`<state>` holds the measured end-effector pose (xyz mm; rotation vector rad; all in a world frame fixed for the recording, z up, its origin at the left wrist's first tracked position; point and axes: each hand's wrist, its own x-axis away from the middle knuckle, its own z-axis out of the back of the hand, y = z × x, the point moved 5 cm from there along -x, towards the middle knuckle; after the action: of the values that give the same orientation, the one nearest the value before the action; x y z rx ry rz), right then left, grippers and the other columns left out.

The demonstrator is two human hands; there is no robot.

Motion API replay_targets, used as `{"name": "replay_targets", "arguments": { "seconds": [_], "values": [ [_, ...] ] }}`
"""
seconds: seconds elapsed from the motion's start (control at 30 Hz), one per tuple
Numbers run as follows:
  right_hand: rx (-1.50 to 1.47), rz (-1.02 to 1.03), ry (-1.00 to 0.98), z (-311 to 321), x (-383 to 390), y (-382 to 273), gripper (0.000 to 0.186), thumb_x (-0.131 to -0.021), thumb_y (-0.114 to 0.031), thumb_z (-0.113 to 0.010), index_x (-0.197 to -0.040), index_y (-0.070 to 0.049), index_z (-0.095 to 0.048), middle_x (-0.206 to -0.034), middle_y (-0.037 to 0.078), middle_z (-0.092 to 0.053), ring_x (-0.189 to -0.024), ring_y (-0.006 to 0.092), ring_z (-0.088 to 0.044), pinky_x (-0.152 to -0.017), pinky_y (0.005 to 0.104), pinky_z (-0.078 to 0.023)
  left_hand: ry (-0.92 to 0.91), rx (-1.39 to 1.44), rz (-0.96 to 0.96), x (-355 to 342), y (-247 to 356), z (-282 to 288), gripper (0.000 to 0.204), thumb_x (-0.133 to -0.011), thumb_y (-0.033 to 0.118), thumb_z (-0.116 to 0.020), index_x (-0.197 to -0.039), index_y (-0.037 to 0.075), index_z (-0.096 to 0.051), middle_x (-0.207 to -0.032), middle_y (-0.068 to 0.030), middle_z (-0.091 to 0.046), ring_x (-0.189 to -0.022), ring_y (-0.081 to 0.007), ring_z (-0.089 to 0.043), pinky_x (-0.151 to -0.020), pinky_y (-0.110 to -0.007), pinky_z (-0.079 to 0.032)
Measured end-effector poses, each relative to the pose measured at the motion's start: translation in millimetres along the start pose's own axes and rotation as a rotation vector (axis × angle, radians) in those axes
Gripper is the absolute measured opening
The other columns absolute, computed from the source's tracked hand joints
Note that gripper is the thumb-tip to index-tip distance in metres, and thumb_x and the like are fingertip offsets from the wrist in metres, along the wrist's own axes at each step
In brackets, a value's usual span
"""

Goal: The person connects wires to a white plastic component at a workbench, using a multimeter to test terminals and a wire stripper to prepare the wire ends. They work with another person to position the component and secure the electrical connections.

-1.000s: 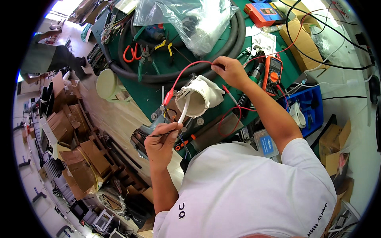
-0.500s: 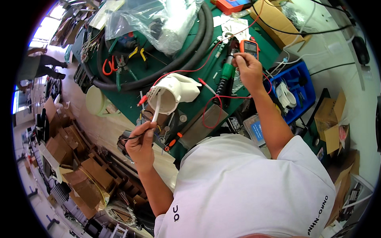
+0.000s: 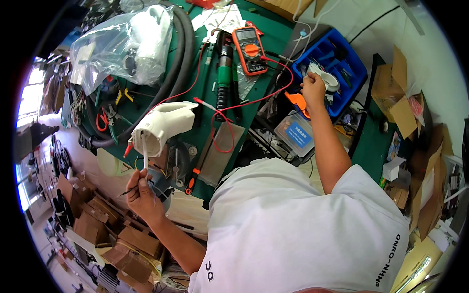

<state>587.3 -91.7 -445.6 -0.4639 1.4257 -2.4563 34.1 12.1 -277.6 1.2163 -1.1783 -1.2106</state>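
My left hand [image 3: 142, 193] grips a white cable [image 3: 145, 163] with thin dark wires by its fingers. That cable runs into the open end of a white plastic connector housing [image 3: 168, 119], which has a red test clip [image 3: 129, 147] beside it. My right hand [image 3: 312, 85] is closed over the blue parts tray [image 3: 362, 73], at a white coiled item [image 3: 328, 79]; what its fingers pinch is too small to tell. An orange multimeter [image 3: 251, 49] with red leads lies to its left, beside a green-and-black crimping tool [image 3: 223, 75].
A thick black hose [image 3: 183, 53], plastic bag [image 3: 112, 51], pliers [image 3: 111, 124] and orange-handled tool [image 3: 193, 179] cover the green bench [image 3: 264, 19]. A lidded plastic box [image 3: 295, 132] sits below the tray. Cardboard boxes [image 3: 400, 93] stand right, more [image 3: 132, 244] at lower left.
My right hand has moved right, from the red lead past the crimping tool to the blue tray. My left hand still grips the white cable. The view has shifted, moving the bench leftward in frame.
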Motion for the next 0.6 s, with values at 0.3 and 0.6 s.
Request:
{"name": "replay_targets", "arguments": {
  "seconds": [0.3,0.6],
  "values": [
    [-0.058,-0.183,-0.125,24.1,19.2,0.2,0.029,-0.092,-0.013,-0.050,-0.115,0.003,-0.058,-0.096,0.012,-0.065,-0.073,0.0165,-0.063,-0.060,0.0264,-0.050,-0.006,-0.005,-0.029,-2.0,2.8,-4.8,0.024,-0.091,0.006,-0.061,-0.113,-0.003,-0.060,-0.103,-0.0128,-0.067,-0.087,-0.0158,-0.062,-0.083,-0.028,-0.048],
    [0.289,-0.314,-0.645,-0.8,56.9,15.5,0.029,-0.091,-0.022,-0.050,-0.097,0.003,-0.064,-0.072,0.010,-0.067,-0.056,0.0157,-0.063,-0.050,0.0280,-0.049,-0.041,0.017,-0.030,-5.3,-2.9,1.2,0.024,-0.091,0.003,-0.058,-0.114,-0.004,-0.059,-0.104,-0.0145,-0.067,-0.088,-0.0166,-0.062,-0.083,-0.028,-0.049]
  ]
}}
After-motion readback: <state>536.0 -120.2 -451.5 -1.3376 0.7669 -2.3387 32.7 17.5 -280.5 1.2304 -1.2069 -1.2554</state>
